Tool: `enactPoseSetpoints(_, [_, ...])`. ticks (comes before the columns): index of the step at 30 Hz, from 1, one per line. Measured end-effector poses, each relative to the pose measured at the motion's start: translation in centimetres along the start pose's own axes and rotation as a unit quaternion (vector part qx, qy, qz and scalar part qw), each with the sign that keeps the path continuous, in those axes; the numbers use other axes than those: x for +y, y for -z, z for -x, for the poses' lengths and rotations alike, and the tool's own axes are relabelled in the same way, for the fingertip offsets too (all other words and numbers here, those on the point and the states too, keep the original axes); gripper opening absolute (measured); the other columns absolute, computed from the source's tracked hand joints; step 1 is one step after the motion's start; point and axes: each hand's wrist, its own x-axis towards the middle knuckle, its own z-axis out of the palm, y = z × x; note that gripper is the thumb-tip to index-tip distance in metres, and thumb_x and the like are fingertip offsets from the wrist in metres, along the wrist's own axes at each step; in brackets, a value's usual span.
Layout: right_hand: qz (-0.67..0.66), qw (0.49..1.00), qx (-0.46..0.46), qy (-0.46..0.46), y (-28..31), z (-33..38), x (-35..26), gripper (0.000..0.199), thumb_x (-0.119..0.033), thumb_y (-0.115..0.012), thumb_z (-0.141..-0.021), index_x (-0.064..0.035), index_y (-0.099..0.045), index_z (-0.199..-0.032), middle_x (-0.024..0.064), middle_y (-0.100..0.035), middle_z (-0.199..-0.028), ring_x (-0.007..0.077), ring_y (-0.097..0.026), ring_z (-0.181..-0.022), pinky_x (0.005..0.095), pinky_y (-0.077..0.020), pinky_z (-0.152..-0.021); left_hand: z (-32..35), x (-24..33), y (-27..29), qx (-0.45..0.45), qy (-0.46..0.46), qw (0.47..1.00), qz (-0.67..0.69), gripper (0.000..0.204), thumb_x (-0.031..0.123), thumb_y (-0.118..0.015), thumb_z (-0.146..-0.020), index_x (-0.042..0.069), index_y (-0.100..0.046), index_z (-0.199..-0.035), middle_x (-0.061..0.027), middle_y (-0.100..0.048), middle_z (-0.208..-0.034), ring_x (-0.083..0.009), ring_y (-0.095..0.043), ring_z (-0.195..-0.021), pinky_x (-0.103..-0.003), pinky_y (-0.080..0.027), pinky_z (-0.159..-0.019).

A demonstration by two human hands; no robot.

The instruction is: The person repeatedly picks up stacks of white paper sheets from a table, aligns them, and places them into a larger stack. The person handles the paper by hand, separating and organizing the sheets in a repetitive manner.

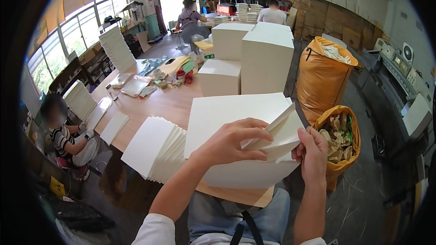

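A few white paper sheets, bent and lifted at one edge, are between my hands above a big white paper stack. My right hand pinches their right edge between thumb and fingers. At the other side, my left hand curves round the left edge of the sheets, its thumb below and its fingers above. Part of its grip is hidden by the paper. To the left of the stack, a fanned pile of folded white sheets leans over the near edge of the wooden table.
Tall white paper stacks stand behind the work. Two orange sacks are on the floor at right, beside a machine. Tapes and bags clutter the table's far part. A seated person handles paper at left; two others sit farther back.
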Motion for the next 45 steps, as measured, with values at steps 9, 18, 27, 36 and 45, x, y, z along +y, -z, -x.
enactPoseSetpoints(9, [0.138,0.987,0.022,0.083,-0.5,-0.2,0.3,0.042,-0.028,-0.064,-0.111,-0.0109,-0.056,-0.074,-0.0036,-0.053,-0.063,0.0077,-0.058,-0.056,0.0236,-0.0389,-0.052,-0.2,0.4,-0.5,0.055,-0.046,0.996,-0.056,0.044,0.013,-0.066,-0.105,0.028,-0.068,-0.147,-0.014,-0.063,-0.156,-0.0366,-0.071,-0.123,-0.045,-0.059,-0.1])
enactPoseSetpoints(18, [-0.02,1.0,0.004,0.016,0.0,-0.1,0.1,0.039,-0.026,-0.064,-0.111,-0.0125,-0.055,-0.075,-0.0019,-0.057,-0.063,0.0096,-0.059,-0.052,0.0235,-0.0389,-0.049,-0.1,0.0,-0.4,0.008,-0.033,0.999,-0.032,0.047,0.023,-0.098,-0.081,0.017,-0.079,-0.123,-0.0064,-0.072,-0.14,-0.0298,-0.071,-0.124,-0.041,-0.06,-0.1])
enactPoseSetpoints(27, [0.17,0.976,0.032,0.133,0.0,0.1,1.4,0.046,-0.032,-0.066,-0.111,-0.011,-0.053,-0.073,-0.0027,-0.057,-0.064,0.0068,-0.06,-0.056,0.0231,-0.0386,-0.051,-0.2,0.1,-0.7,0.054,-0.058,0.996,-0.039,0.032,0.022,-0.077,-0.102,0.021,-0.075,-0.134,-0.0107,-0.071,-0.142,-0.0323,-0.072,-0.119,-0.043,-0.059,-0.1])
enactPoseSetpoints(36, [-0.044,0.999,0.016,0.011,-0.6,-0.2,-0.1,0.039,-0.025,-0.066,-0.11,-0.0119,-0.055,-0.074,0.0,-0.06,-0.063,0.01,-0.062,-0.054,0.0233,-0.0397,-0.05,0.1,0.6,-0.4,0.015,-0.055,0.995,-0.087,0.036,0.023,-0.091,-0.089,0.018,-0.077,-0.122,-0.007,-0.069,-0.145,-0.0327,-0.07,-0.124,-0.043,-0.061,-0.099])
enactPoseSetpoints(45, [-0.015,0.999,0.016,0.033,0.0,0.1,0.1,0.043,-0.029,-0.065,-0.111,-0.0108,-0.055,-0.074,-0.001,-0.058,-0.063,0.0089,-0.061,-0.053,0.0225,-0.039,-0.049,0.0,-0.1,-0.1,0.003,-0.034,0.999,-0.022,0.053,0.021,-0.093,-0.086,0.022,-0.076,-0.136,-0.0069,-0.07,-0.142,-0.0317,-0.07,-0.125,-0.043,-0.06,-0.1])
